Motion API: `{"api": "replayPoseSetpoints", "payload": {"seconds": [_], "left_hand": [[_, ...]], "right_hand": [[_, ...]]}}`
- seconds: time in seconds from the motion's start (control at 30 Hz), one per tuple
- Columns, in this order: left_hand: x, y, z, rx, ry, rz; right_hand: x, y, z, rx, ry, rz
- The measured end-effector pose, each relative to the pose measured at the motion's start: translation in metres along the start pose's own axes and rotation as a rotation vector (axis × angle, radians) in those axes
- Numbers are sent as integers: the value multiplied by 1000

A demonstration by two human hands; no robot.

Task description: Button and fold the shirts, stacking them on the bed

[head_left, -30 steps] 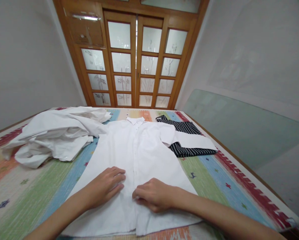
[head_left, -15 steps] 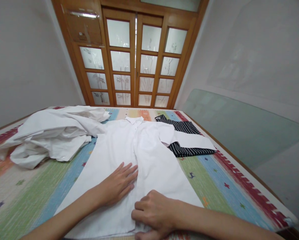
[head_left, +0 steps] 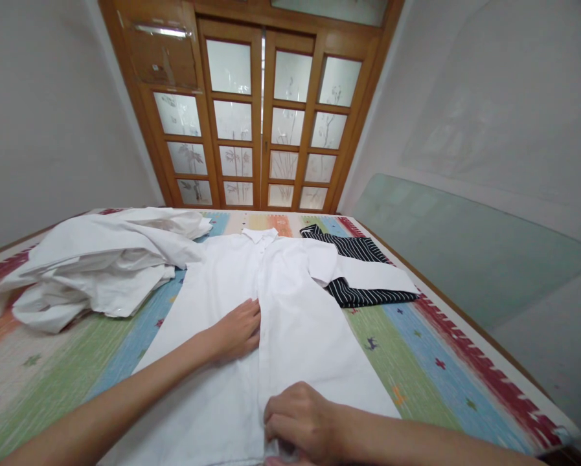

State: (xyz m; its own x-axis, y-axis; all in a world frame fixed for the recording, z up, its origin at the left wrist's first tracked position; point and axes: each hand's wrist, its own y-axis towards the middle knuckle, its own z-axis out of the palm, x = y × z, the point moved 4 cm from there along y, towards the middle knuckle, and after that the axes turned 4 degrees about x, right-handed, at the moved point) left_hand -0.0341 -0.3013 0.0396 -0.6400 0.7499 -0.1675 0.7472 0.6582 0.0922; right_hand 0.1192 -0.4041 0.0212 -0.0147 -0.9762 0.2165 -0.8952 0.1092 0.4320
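Observation:
A white shirt [head_left: 314, 343] lies front up, collar at the far end, its hem toward me. My left hand [head_left: 241, 329] is at the middle of the front opening, fingers curled at the placket edge, with the fingertips hidden there. Down near the hem, my right hand [head_left: 304, 417] is closed on the lower end of the same placket, thumb beneath. The shirt's right-side sleeve [head_left: 377, 275] stretches outward over a folded black-and-white striped garment [head_left: 368, 296].
A rumpled heap of white clothes [head_left: 100, 259] sits on the left, touching the shirt's left shoulder. Beneath everything is a colourful striped cloth [head_left: 431, 362]. Walls flank both sides, and wooden doors with glass panes [head_left: 256, 129] stand beyond the far edge.
My left hand has gone from lying flat with fingers spread to curled at the placket, slightly farther up. The right hand has shifted slightly right, and the front edge looks straighter.

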Motion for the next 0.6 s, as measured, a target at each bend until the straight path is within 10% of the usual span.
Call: {"api": "replayPoseSetpoints", "payload": {"seconds": [0.6], "left_hand": [[111, 84, -1, 93, 203, -196]], "right_hand": [[-12, -8, 32, 269, 87, 9]]}}
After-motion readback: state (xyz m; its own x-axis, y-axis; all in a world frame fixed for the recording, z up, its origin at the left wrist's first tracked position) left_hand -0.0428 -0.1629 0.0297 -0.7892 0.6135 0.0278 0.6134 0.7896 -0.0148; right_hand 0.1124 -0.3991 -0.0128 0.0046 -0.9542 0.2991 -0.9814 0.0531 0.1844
